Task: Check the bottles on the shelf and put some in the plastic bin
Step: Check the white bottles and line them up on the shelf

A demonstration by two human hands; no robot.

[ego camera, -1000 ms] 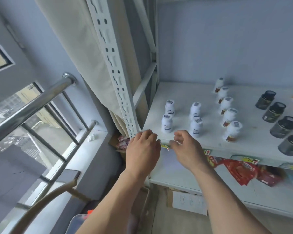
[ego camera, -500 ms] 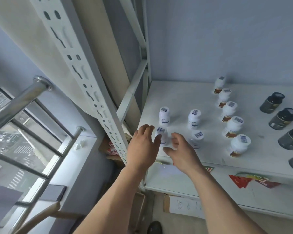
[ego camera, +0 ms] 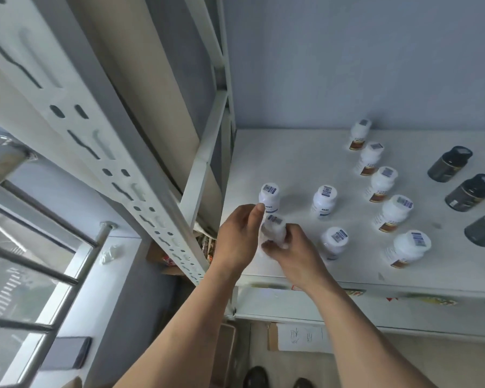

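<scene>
So the white metal shelf [ego camera: 305, 152] is carrying three groups: black jars [ego camera: 471, 191] running down the far right, a line of white bottles with brown labels [ego camera: 380, 182] in the middle, and blue-labelled white bottles at the left. The slotted upright post [ego camera: 104, 152] is cutting diagonally across the left side, right beside the action.

Both hands are working on one white bottle [ego camera: 275, 229] at the near left corner of the shelf. The left hand [ego camera: 237, 239] is wrapping its fingers round the left side, the right hand [ego camera: 294, 254] is pinching it low down from the right. Looks like it's coming up for a label check. I'm not seeing the plastic bin anywhere, so the drop-off is going to be out of frame.

What I'd be worrying about:
- the next blue-labelled bottle [ego camera: 268, 198] is standing just beyond the left fingertips, so a careless lift or twist is probably knocking it over
- the near one [ego camera: 333, 242] is sitting close by the right knuckles, same story
- they're right by the shelf edge, so a slip is likely sending the bottle to the floor
- smooth plastic and a low pinch, so it could be tipping as it's rising
</scene>
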